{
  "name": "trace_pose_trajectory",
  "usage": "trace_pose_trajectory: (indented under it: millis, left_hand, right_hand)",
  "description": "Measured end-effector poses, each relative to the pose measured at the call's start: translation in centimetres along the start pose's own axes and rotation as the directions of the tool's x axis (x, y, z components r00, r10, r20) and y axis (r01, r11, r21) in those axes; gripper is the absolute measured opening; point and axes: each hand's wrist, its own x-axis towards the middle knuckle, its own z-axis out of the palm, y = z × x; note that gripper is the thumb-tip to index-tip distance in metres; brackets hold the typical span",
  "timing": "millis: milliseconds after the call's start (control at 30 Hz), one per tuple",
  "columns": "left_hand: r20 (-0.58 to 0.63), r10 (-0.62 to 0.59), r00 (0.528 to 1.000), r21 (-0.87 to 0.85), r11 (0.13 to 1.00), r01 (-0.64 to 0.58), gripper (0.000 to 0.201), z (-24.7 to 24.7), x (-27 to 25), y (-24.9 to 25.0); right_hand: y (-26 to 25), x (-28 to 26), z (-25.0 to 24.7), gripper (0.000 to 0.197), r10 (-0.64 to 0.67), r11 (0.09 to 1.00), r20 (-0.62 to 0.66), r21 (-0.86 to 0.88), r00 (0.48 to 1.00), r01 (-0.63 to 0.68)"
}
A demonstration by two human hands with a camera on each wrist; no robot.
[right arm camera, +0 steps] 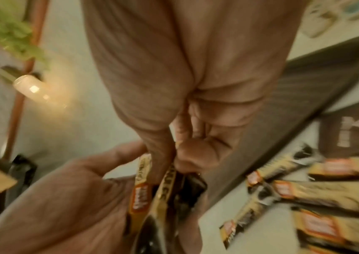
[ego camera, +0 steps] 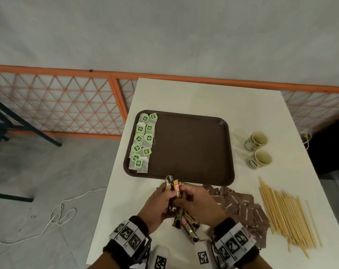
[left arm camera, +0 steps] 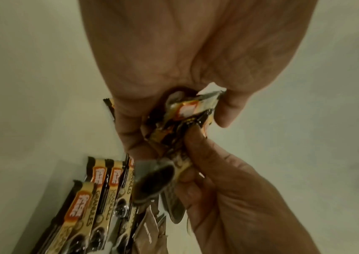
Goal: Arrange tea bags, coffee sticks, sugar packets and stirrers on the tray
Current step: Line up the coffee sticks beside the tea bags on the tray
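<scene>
A bundle of coffee sticks point(ego camera: 173, 193), long axis toward the tray point(ego camera: 193, 148) just ahead, is gripped by the left hand point(ego camera: 158, 202) and the right hand point(ego camera: 198, 202).

Refreshment table point(ego camera: 203, 98) beside orange lattice railing point(ego camera: 58, 105)

Both hands bare, no sleeves. Each wrist has a black strap point(ego camera: 139, 223) with a white band point(ego camera: 128, 234) of black square marker codes, plus white blocks point(ego camera: 203, 254) with more markers underneath.

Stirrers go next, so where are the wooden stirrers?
In the head view, the wooden stirrers lie heaped on the table's right side, beside the brown sugar packets, below two paper cups.
</scene>
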Motion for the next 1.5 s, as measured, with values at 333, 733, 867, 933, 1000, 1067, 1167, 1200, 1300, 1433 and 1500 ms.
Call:
trace_pose_trajectory:
  millis: [333,733,867,933,1000,1067,1167,1200,1300,1433,1500]
  left_hand:
    - [-0.137,0.055,0.989,0.006,0.998,-0.055,0.013,-6.5,1.0,4.4]
    - [0.079,0.073,0.994,0.114,0.990,-0.081,0.012,-6.3,2.1,7.4]
    - [-0.062,0.089,0.994,-0.063,0.994,-0.093,0.014,-5.4,3.3,7.8]
    - [-0.103,0.081,0.991,-0.125,0.988,-0.093,0.014,-4.7,3.5,7.8]
    - [-0.174,0.073,0.982,-0.158,0.982,-0.101,0.016,-4.2,3.8,7.9]
    - [-0.250,0.078,0.965,-0.182,0.975,-0.126,0.017,-4.1,4.2,7.9]
    - [-0.337,0.075,0.939,-0.184,0.972,-0.143,0.013,-4.3,4.8,7.8]
    - [-0.353,0.064,0.934,-0.201,0.969,-0.142,0.012,-4.2,5.0,7.8]
    - [-0.349,0.034,0.936,-0.304,0.941,-0.148,0.008,-3.4,5.9,8.0]
    - [-0.335,0.027,0.942,-0.391,0.906,-0.164,0.012,-2.7,7.3,8.6]
    - [-0.360,0.052,0.932,-0.350,0.918,-0.186,0.010,-3.1,7.8,9.0]
  right_hand:
    - [-5.3,3.5,-0.2,0.008,0.188,0.955,-0.124,0.254,0.974,-0.151]
    - [-8.7,7.1,-0.8,0.013,0.189,0.947,-0.212,0.298,0.959,-0.121]
    - [-7.2,6.8,-0.8,0.011,0.158,0.950,-0.085,0.283,0.984,-0.129]
    - [-6.5,7.1,-0.9,0.011,0.150,0.934,-0.104,0.340,0.983,-0.107]
    - [-5.9,7.7,-1.5,0.011,0.138,0.943,-0.108,0.319,0.985,-0.097]
    - [-5.2,8.4,-2.7,0.008,0.118,0.966,-0.030,0.237,0.993,-0.107]
    - [-4.2,9.6,-4.1,0.008,0.063,0.993,0.033,0.099,0.997,-0.066]
    - [-3.9,9.9,-4.4,0.010,0.036,0.997,0.015,0.071,0.999,-0.037]
    - [-3.7,10.7,-4.8,0.015,-0.010,0.998,-0.036,0.059,0.999,0.013]
    - [-4.2,11.8,-5.5,0.014,0.053,0.974,-0.110,0.223,0.992,-0.027]
    - [-3.9,14.1,-6.3,0.012,0.092,0.970,-0.133,0.237,0.987,-0.059]
